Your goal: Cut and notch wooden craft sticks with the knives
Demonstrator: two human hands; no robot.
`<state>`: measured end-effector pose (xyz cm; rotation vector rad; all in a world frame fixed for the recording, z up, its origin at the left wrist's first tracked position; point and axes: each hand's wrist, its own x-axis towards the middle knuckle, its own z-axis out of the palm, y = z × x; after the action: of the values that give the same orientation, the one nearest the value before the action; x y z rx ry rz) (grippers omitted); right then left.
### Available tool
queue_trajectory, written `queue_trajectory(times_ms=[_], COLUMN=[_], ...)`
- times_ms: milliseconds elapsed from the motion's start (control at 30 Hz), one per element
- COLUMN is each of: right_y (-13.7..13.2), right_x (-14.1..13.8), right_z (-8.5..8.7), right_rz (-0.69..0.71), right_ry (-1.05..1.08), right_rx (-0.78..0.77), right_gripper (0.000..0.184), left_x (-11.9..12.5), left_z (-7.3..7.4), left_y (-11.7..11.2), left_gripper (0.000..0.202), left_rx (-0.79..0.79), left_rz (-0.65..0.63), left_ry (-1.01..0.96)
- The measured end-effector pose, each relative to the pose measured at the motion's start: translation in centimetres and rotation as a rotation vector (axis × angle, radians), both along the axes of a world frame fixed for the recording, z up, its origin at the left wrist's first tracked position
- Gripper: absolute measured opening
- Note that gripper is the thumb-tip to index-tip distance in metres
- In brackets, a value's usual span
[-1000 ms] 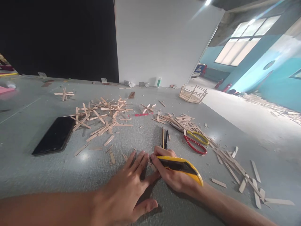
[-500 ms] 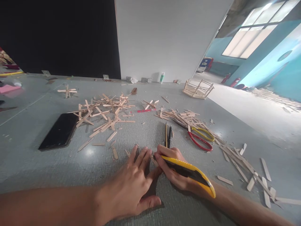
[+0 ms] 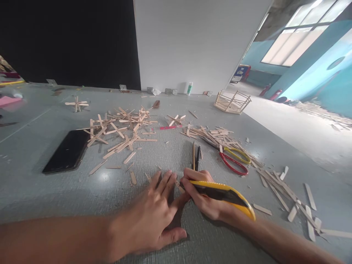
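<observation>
My left hand (image 3: 154, 214) lies flat on the grey floor (image 3: 33, 190), fingers stretched out and pressing down on a small wooden stick piece that is mostly hidden beneath them. My right hand (image 3: 202, 198) is closed around a yellow and black utility knife (image 3: 222, 193), its tip down at the stick right beside my left fingertips. A pencil and a black pen (image 3: 195, 156) lie just beyond my right hand.
Red and yellow scissors (image 3: 233, 159) lie to the right among loose craft sticks (image 3: 286, 194). A heap of sticks (image 3: 123, 130) and a black phone (image 3: 67, 151) are at the left. A stick frame (image 3: 232, 102) and glue bottle (image 3: 189, 88) stand near the white wall.
Both hands have stayed almost in place. The knife handle has tilted slightly lower to the right, and the view has shifted a little.
</observation>
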<state>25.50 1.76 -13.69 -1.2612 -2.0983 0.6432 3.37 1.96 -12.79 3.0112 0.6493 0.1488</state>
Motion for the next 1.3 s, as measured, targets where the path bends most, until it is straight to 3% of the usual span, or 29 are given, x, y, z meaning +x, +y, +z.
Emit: queue_trajectory(times_ms=[300,1300], right_y=[0.4,0.3], right_x=[0.3,-0.5], right_z=[0.7,1.6], right_rz=[-0.074,-0.061], right_ry=[0.056,0.036], right_rx=[-0.166,-0.181], right_gripper=[0.039,0.036], left_x=[-0.1,0.1], left_z=[-0.5,-0.1], left_y=[0.3,0.2], left_gripper=[0.079,0.079], left_rx=[0.013,0.060], left_rz=[-0.025,-0.035], left_ry=[-0.032,-0.016])
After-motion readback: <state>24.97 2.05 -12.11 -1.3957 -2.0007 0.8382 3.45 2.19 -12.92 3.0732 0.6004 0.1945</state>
